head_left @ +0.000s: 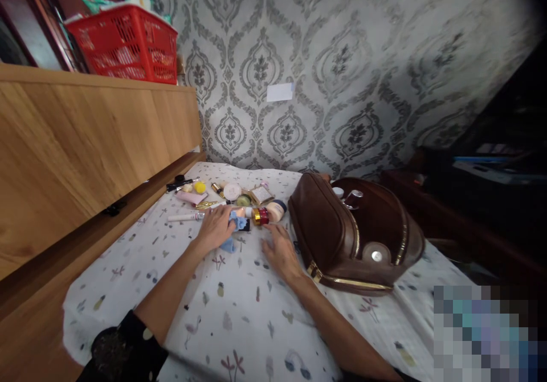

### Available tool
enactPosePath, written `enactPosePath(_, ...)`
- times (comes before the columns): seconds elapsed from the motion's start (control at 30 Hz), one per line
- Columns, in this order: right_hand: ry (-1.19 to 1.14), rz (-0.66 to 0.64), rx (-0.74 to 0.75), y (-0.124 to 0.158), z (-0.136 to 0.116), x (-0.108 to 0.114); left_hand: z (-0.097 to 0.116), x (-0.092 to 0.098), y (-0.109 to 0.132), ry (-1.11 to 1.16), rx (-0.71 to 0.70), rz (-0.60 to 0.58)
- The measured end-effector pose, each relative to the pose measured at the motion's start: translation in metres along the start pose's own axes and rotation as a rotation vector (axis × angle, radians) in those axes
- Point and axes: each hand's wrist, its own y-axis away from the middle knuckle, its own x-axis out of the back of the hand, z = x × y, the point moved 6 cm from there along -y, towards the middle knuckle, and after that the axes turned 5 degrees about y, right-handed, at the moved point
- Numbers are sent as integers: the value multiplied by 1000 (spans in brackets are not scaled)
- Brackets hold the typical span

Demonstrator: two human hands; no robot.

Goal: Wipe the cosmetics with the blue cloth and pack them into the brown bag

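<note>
Left of the brown bag (325,228), the left hand (216,226) grasps a blue cloth (238,221), likely soft; nearer the bag, the right hand (281,251) lies relaxed, empty, by a red jar (262,216), probably slippery, best gripped around its sides

no readable text, no legible labels, brands or numbers, no readable signs

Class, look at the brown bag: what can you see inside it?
Inside the brown bag are a white round item and a shiny item. The bag's near side covers the bottom, so anything deeper cannot be seen.
</note>
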Motion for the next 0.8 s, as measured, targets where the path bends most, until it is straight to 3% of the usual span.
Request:
enactPosePath(0.27,9,4,11,0,0,0,25,10,15,-123,0,-75)
enactPosePath(0.47,-1,-3,-2,1,-1,-1,41,3,33,-299,-46,-259)
enactPosePath(0.63,-9,7,15,2,-3,1,45,6,34,-296,-45,-248)
enactPosePath(0.8,-17,7,-35,1,-3,3,35,17,24,-233,16,-240)
